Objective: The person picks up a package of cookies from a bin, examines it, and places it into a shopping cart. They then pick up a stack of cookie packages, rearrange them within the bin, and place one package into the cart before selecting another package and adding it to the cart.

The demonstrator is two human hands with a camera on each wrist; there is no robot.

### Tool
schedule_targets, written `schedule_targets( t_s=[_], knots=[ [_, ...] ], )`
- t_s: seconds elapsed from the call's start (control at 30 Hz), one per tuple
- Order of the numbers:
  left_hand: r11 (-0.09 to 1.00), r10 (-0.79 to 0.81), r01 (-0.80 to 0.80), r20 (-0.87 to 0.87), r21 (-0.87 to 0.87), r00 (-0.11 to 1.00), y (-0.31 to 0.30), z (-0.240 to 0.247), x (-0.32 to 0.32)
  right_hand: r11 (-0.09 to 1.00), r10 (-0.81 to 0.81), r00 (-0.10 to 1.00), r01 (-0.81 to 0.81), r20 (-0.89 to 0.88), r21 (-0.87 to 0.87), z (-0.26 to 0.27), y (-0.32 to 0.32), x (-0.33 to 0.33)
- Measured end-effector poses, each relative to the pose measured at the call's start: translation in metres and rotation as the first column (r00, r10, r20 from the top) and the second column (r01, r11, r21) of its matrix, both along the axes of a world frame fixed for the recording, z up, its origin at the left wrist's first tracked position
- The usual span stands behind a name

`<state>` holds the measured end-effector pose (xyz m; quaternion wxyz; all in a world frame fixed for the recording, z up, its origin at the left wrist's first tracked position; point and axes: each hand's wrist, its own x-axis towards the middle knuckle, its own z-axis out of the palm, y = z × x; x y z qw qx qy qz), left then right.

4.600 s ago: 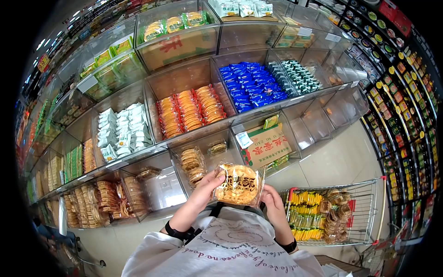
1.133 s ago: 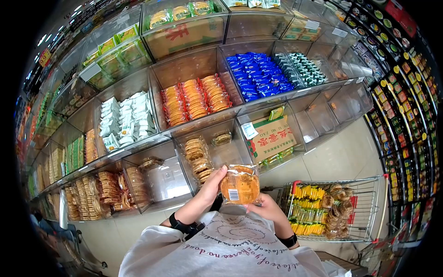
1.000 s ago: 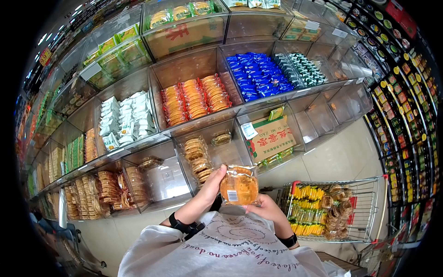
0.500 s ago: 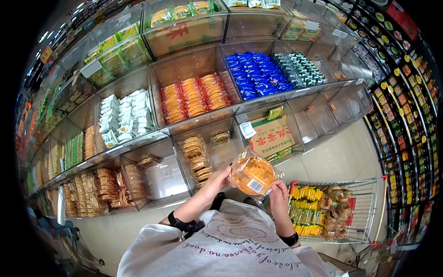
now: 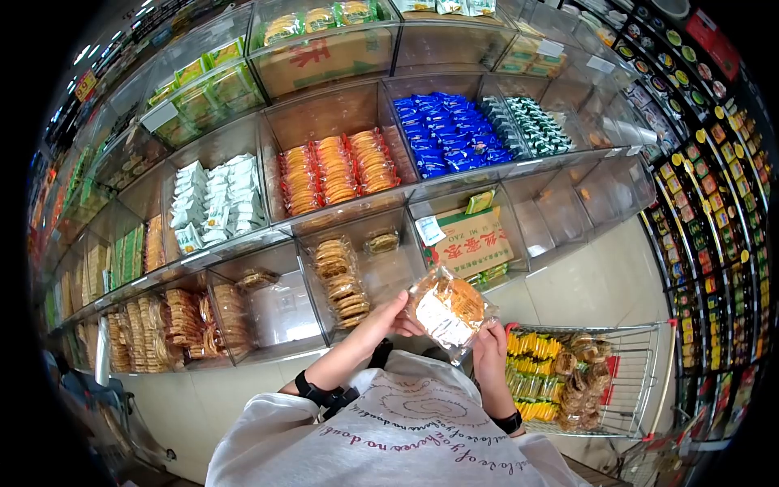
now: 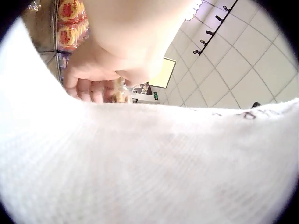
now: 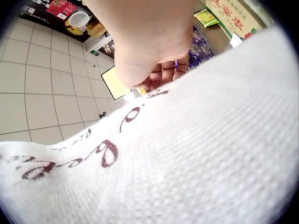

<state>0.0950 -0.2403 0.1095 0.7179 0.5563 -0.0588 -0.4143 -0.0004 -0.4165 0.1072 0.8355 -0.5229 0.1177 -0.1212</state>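
Toward the left, past the flat-packed biscuits (image 5: 187,316) in the near row, one clear bin (image 5: 393,274) holds a stack of wrapped pastries (image 5: 342,284) that look much like the one being handled. Just to the right of that stack and nearer, the left hand (image 5: 389,316) pinches the left edge of a single wrapped round pastry (image 5: 466,300). It is up in the air in front of the white shirt (image 5: 389,422), and the right hand (image 5: 489,357) grips its lower right corner with thumb and fingertips.

I'd judge the step to be an inspection: the packet is turned flat to the eyes, as if to read the wrapper. That calls for a light pinch at the film's edges, and a small tilt to throw off the glare without pressing on the pastry, which is probably crumbly.

The pastry is flat, round and golden brown, in clear film that crinkles at the corners. Faint dark print runs across the upper right; a white reflection washes out the lower left, so I can't read what is there.

On the right, well apart from the bins, stands a shopping cart (image 5: 662,373) with yellow packets (image 5: 537,347) and brown wrapped pieces (image 5: 586,390) in it.
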Motion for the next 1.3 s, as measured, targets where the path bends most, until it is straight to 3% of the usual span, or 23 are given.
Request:
schedule_targets(
  t_s=[0.07, 0.1, 0.13, 0.2, 0.27, 0.33, 0.37, 0.4, 0.47, 0.5, 0.53, 0.6, 0.8, 0.83, 0.9, 0.93, 1.0, 1.07, 1.1, 1.13, 1.23, 1.3],
  knots=[
    [0.988, -0.082, 0.084, -0.020, 0.128, 0.996, -0.005, 0.001, 0.002, 0.997, -0.072, 0.997, 0.072, 0.025, 0.024, 0.000, 0.000, 0.000],
    [0.970, -0.197, 0.200, -0.030, 0.141, 0.980, -0.004, -0.006, 0.004, 0.988, -0.149, 0.988, 0.146, 0.049, 0.052, 0.000, -0.001, 0.000],
    [0.970, -0.197, 0.200, -0.030, 0.141, 0.980, -0.005, -0.011, 0.001, 0.988, -0.149, 0.988, 0.146, 0.048, 0.052, -0.002, -0.003, 0.000],
    [0.919, -0.305, 0.265, 0.100, 0.292, 0.947, -0.006, -0.015, -0.007, 0.967, -0.121, 0.988, 0.139, 0.095, -0.215, -0.006, -0.010, 0.001],
    [0.918, -0.316, 0.278, 0.100, 0.283, 0.943, -0.006, -0.011, -0.007, 0.968, -0.141, 0.990, 0.139, 0.006, -0.208, -0.005, -0.010, 0.000],
    [0.931, -0.357, 0.357, -0.005, 0.073, 0.934, -0.007, 0.003, -0.010, 0.801, 0.086, 0.991, -0.010, 0.099, -0.599, -0.001, -0.007, 0.004],
    [0.935, -0.347, 0.347, -0.006, 0.078, 0.938, -0.006, 0.003, -0.010, 0.621, 0.332, 0.933, -0.106, 0.138, -0.777, 0.004, -0.003, 0.010],
    [0.929, -0.362, 0.364, -0.040, 0.070, 0.931, -0.005, 0.004, -0.009, 0.623, 0.335, 0.932, -0.108, 0.139, -0.775, 0.009, 0.000, 0.012],
    [0.922, -0.376, 0.381, -0.076, 0.064, 0.924, -0.005, 0.002, -0.010, 0.318, 0.531, 0.847, -0.196, 0.003, -0.928, 0.013, 0.006, 0.014],
    [0.906, -0.398, 0.406, -0.084, 0.122, 0.913, -0.004, -0.002, -0.010, 0.242, 0.572, 0.818, -0.232, -0.054, -0.942, 0.012, 0.008, 0.014],
    [0.885, -0.421, 0.431, -0.092, 0.177, 0.902, -0.006, -0.005, -0.010, 0.242, 0.572, 0.818, -0.232, -0.054, -0.942, 0.013, 0.008, 0.014],
    [0.889, -0.377, 0.395, -0.119, 0.232, 0.918, -0.003, -0.009, -0.014, 0.144, 0.634, 0.767, -0.241, -0.098, -0.960, 0.016, 0.015, 0.014],
    [0.943, -0.309, 0.323, -0.146, 0.081, 0.940, 0.011, -0.043, -0.004, 0.364, 0.493, 0.867, -0.288, -0.079, -0.886, 0.006, 0.021, 0.008],
    [0.948, -0.259, 0.279, -0.135, 0.155, 0.956, 0.018, -0.045, 0.002, 0.425, 0.428, 0.902, -0.253, -0.053, -0.869, 0.004, 0.020, 0.007],
    [0.957, -0.163, 0.192, -0.146, 0.217, 0.976, 0.030, -0.072, 0.014, 0.438, 0.368, 0.927, -0.235, -0.066, -0.868, -0.003, 0.005, -0.003],
    [0.935, -0.137, 0.155, -0.078, 0.319, 0.988, 0.041, -0.061, 0.026, 0.450, 0.306, 0.949, -0.213, -0.074, -0.867, -0.005, 0.004, -0.005],
    [0.921, -0.106, 0.049, 0.127, 0.387, 0.986, 0.055, -0.091, 0.033, 0.452, 0.305, 0.951, -0.192, -0.052, -0.871, -0.004, 0.002, -0.009],
    [0.702, -0.364, -0.115, 0.493, 0.703, 0.790, 0.081, -0.129, 0.054, 0.461, 0.198, 0.957, -0.281, -0.212, -0.841, -0.006, -0.006, -0.025],
    [0.674, -0.335, -0.143, 0.473, 0.725, 0.815, 0.087, -0.116, 0.057, 0.463, 0.198, 0.958, -0.279, -0.209, -0.841, -0.011, -0.010, -0.033],
    [0.487, -0.503, -0.277, 0.525, 0.828, 0.686, 0.101, -0.119, 0.070, 0.462, 0.148, 0.969, -0.246, -0.200, -0.852, -0.018, -0.011, -0.039],
    [0.512, -0.472, -0.379, 0.621, 0.771, 0.625, 0.115, -0.138, 0.084, 0.446, 0.061, 0.963, -0.261, -0.262, -0.856, -0.028, -0.017, -0.062],
    [0.363, -0.524, -0.373, 0.518, 0.854, 0.676, 0.115, -0.138, 0.097, 0.413, 0.009, 0.934, -0.328, -0.356, -0.850, -0.030, -0.020, -0.075]
  ],
)
